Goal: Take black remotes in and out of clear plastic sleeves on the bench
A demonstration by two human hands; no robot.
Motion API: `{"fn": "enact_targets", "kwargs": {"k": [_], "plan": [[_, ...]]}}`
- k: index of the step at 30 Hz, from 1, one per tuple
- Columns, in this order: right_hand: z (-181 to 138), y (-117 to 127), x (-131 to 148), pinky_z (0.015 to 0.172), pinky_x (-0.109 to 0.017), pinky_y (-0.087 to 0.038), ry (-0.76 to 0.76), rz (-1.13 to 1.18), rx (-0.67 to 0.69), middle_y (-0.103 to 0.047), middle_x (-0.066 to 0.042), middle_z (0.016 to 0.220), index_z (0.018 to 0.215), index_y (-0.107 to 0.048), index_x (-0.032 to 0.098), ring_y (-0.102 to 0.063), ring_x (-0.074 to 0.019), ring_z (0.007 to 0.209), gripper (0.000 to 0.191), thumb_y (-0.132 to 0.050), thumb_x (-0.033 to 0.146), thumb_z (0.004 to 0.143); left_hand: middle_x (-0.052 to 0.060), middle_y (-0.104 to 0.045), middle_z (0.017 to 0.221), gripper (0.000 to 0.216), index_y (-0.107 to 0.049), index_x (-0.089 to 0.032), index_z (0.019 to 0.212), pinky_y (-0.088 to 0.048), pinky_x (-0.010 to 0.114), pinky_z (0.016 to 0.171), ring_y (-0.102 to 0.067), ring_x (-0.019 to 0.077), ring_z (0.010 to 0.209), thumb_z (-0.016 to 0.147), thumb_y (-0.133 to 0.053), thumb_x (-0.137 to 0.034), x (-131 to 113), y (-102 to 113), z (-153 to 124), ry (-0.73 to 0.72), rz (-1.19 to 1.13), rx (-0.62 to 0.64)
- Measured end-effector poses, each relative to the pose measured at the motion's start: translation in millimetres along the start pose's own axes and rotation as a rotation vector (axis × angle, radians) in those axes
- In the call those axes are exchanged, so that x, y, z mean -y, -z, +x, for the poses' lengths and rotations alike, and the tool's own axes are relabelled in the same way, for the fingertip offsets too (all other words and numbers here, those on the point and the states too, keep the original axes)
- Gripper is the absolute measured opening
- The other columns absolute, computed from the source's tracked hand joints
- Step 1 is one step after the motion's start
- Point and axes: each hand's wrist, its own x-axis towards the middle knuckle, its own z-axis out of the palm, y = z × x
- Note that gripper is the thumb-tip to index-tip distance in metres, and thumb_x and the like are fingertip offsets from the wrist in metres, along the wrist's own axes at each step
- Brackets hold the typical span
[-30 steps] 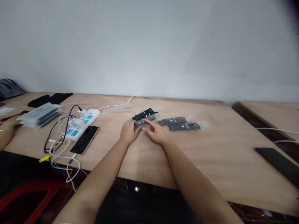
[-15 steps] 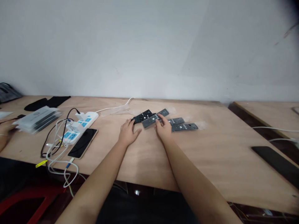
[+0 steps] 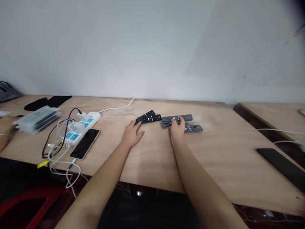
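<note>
Two bare black remote controls [image 3: 151, 118] lie overlapped in a V near the middle of the table. My left hand [image 3: 131, 133] rests flat beside them, thumb spread, its fingertips touching their left ends. To the right, my right hand [image 3: 177, 128] grips a remote control in clear plastic [image 3: 187, 117] between thumb and fingers. That remote lies level, close above or on another wrapped remote [image 3: 165, 125]; I cannot tell whether they touch. A further wrapped remote [image 3: 194, 128] lies nearer me, partly hidden by my right hand.
On the left are a white power strip [image 3: 89, 119] with tangled cables, a phone [image 3: 85, 144] and a stack of flat plastic-wrapped items [image 3: 39, 118]. Another person's hand [image 3: 6, 127] is at the far left. A dark flat object [image 3: 282, 167] lies near the right edge.
My right hand has carried the wrapped remote rightward from above the bare remotes to the other wrapped ones. A second bare remote now shows fully. My left hand has barely moved.
</note>
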Motion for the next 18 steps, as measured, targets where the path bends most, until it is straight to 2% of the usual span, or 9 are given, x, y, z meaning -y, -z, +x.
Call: {"fn": "enact_targets", "kwargs": {"k": [3,6,9,12,15,18], "plan": [[2,3,-3,0.078,-0.038,-0.056,0.076,-0.113,-0.007,-0.063,-0.011,0.109,0.144,-0.046,0.017,-0.066,-0.0219,0.081,0.069,-0.054,0.045,0.082,0.015,-0.04,0.162,0.063,-0.049,-0.023,0.151,-0.037,0.056,0.116,-0.035,0.0362,0.15,0.097,-0.053,-0.055,-1,1,0,-0.002,0.003,0.008],[1,8,2,0.095,-0.041,-0.051,0.113,-0.266,-0.087,-0.055,-0.018,0.126,0.14,-0.053,0.015,-0.064,-0.0244,0.096,0.064,-0.055,0.041,0.081,0.015,-0.041,0.161,0.063,-0.05,-0.023,0.151,-0.037,0.056,0.116,-0.037,0.0351,0.149,0.097,-0.053,-0.056,-1,1,0,-0.009,0.0,0.005],[-1,12,10,0.103,-0.042,-0.046,0.188,-0.399,-0.127,-0.054,-0.019,0.126,0.136,-0.058,0.014,-0.061,-0.0266,0.104,0.061,-0.055,0.037,0.08,0.016,-0.043,0.16,0.063,-0.051,-0.023,0.15,-0.037,0.055,0.116,-0.039,0.0347,0.148,0.096,-0.053,-0.056,-1,2,-1,-0.009,-0.003,0.006],[-1,17,16,0.107,-0.044,-0.042,0.273,-0.454,-0.098,-0.057,-0.019,0.122,0.133,-0.06,0.013,-0.059,-0.0291,0.112,0.057,-0.052,0.034,0.08,0.015,-0.044,0.159,0.064,-0.051,-0.023,0.15,-0.037,0.054,0.116,-0.039,0.0344,0.148,0.096,-0.053,-0.057,-2,3,-1,-0.008,-0.005,0.007],[-2,20,20,0.106,-0.047,-0.041,0.314,-0.533,-0.028,-0.059,-0.019,0.12,0.133,-0.061,0.013,-0.057,-0.0317,0.115,0.056,-0.052,0.032,0.081,0.015,-0.044,0.159,0.065,-0.051,-0.023,0.15,-0.036,0.055,0.116,-0.039,0.0347,0.148,0.095,-0.054,-0.058,-2,4,-1,-0.016,0.0,0.008],[-4,22,21,0.102,-0.053,-0.041,0.332,-0.718,0.059,-0.062,-0.019,0.115,0.13,-0.066,0.018,-0.056,-0.0358,0.112,0.052,-0.055,0.035,0.083,0.015,-0.044,0.159,0.066,-0.051,-0.023,0.15,-0.035,0.056,0.116,-0.039,0.0349,0.148,0.094,-0.056,-0.058,-2,4,-1,-0.017,0.012,0.016]]}}
